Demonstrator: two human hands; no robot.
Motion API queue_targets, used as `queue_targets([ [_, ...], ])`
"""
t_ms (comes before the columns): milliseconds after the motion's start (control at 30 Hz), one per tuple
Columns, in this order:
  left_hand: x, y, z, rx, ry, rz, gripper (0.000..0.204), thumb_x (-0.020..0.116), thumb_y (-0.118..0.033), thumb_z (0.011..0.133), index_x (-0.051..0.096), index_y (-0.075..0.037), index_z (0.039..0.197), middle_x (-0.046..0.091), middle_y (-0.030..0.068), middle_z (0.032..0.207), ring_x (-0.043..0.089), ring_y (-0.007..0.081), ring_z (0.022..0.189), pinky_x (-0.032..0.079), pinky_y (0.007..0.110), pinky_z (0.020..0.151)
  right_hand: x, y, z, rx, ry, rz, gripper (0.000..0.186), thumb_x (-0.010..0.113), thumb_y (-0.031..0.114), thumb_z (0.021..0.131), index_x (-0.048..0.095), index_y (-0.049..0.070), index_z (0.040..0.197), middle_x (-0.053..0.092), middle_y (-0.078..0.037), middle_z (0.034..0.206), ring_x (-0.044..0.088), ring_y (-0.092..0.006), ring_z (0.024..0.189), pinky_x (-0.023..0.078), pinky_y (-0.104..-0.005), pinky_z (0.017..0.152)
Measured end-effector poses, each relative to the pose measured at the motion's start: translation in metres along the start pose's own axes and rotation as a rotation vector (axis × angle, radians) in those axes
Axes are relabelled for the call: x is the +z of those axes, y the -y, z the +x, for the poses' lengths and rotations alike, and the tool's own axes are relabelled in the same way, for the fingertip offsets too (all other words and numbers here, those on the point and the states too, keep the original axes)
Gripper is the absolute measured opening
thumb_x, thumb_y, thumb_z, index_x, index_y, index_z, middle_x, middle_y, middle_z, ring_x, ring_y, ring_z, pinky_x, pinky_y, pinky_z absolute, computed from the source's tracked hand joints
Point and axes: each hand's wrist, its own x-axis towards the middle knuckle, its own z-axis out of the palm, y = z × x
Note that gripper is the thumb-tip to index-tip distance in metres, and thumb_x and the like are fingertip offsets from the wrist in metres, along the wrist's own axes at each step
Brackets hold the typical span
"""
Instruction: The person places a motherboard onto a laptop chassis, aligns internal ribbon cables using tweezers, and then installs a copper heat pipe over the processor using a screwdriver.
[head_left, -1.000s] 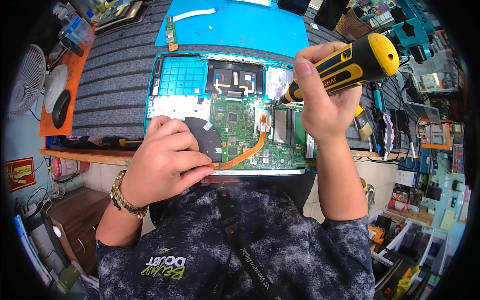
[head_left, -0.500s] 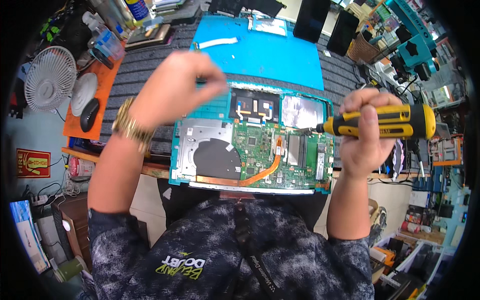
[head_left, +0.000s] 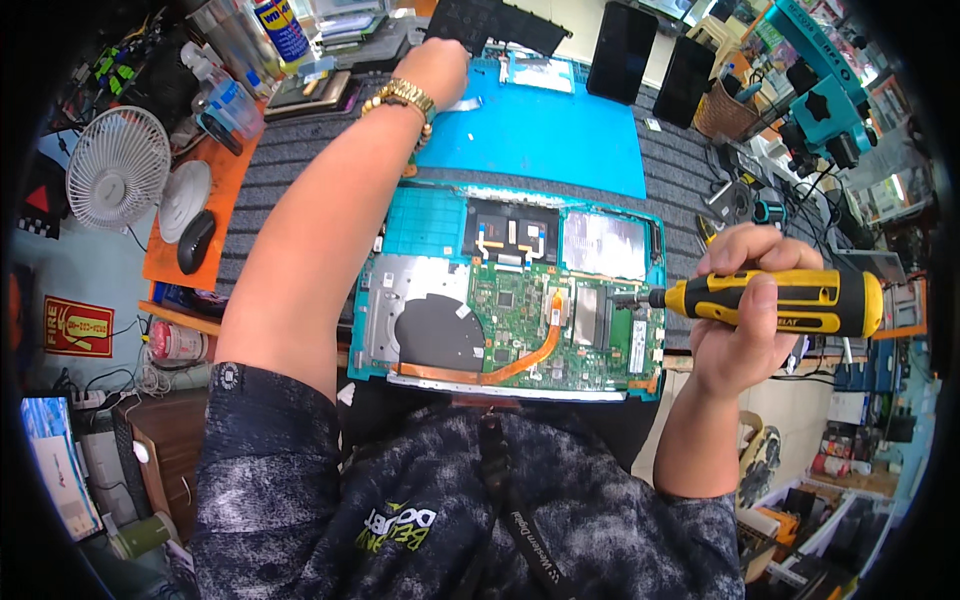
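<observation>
An opened laptop base (head_left: 515,345) with a teal frame lies at the table's near edge, its green circuit board, copper heat pipe (head_left: 540,352) and black fan showing. My right hand (head_left: 728,350) is closed around a yellow and black screwdriver (head_left: 825,300). The shaft points left, with a dark bit or piece at its tip, over the board's right part. My left hand (head_left: 440,75) reaches to the far left corner of the blue mat (head_left: 540,135), beside a white ribbon cable (head_left: 466,104) and near a black laptop battery (head_left: 510,28). Its fingers are hidden from view.
Two dark phone-like slabs (head_left: 622,50) stand at the back, near a wicker basket (head_left: 725,108). A teal microscope (head_left: 815,90) rises at the far right. To the left are a white fan (head_left: 118,167), a black mouse (head_left: 196,241) and a clear bottle (head_left: 230,105).
My left hand has moved away from above the laptop to the mat's far left corner. My right hand has shifted slightly nearer to me, still gripping the screwdriver.
</observation>
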Motion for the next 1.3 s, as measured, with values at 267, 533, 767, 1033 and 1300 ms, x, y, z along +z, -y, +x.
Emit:
queue_targets([
  [267, -0.017, -0.013, -0.011, 0.093, -0.011, -0.04, 0.025, 0.074, -0.019, 0.106, 0.087, 0.0, 0.116, 0.086, 0.0257, 0.11, 0.085, 0.0421, 0.105, 0.067, 0.052, 0.098, 0.003, -0.004, 0.01, 0.062, -0.034, 0.043, 0.025, 0.068, 0.024, 0.116, 0.053, 0.006, 0.124, 0.067, -0.019, 0.105, 0.063, -0.0276, 0.093, 0.057, -0.044, 0.086],
  [533, -0.112, -0.082, -0.143, 0.297, 0.129, -0.794, 0.029, 0.072, -0.025, 0.119, 0.076, 0.003, 0.115, 0.07, 0.0033, 0.087, 0.062, 0.0141, 0.077, 0.053, 0.035, 0.072, 0.004, -0.001, 0.026, -0.003, -0.127, 0.127, 0.026, 0.069, 0.026, 0.116, 0.054, 0.005, 0.116, 0.07, -0.02, 0.1, 0.067, -0.0278, 0.089, 0.061, -0.0446, 0.085],
  [767, -0.127, -0.124, -0.198, 0.232, 0.341, -1.256, 0.021, 0.077, -0.017, 0.118, 0.077, 0.003, 0.118, 0.073, -0.0006, 0.096, 0.063, 0.0061, 0.086, 0.054, 0.027, 0.076, 0.014, 0.012, 0.025, 0.048, -0.022, 0.155, 0.031, 0.058, 0.043, 0.122, 0.06, 0.011, 0.121, 0.068, -0.014, 0.113, 0.063, -0.0284, 0.101, 0.058, -0.0398, 0.085],
  [1033, -0.118, -0.129, -0.206, 0.097, 0.399, -1.535, 0.024, 0.081, -0.02, 0.116, 0.081, 0.004, 0.118, 0.077, -0.0012, 0.095, 0.065, 0.005, 0.084, 0.056, 0.027, 0.076, 0.02, 0.016, 0.026, 0.032, -0.07, 0.112, 0.037, 0.057, 0.047, 0.123, 0.059, 0.011, 0.119, 0.066, -0.013, 0.113, 0.062, -0.0279, 0.104, 0.058, -0.0394, 0.084],
  [1300, -0.121, -0.13, -0.21, 0.021, 0.457, -1.753, 0.027, 0.082, -0.024, 0.117, 0.082, 0.003, 0.123, 0.081, 0.0007, 0.103, 0.072, 0.0067, 0.09, 0.061, 0.027, 0.083, 0.018, 0.017, 0.029, -0.007, -0.043, 0.08, 0.037, 0.059, 0.047, 0.122, 0.058, 0.01, 0.119, 0.066, -0.013, 0.113, 0.063, -0.0288, 0.105, 0.059, -0.0388, 0.084],
])
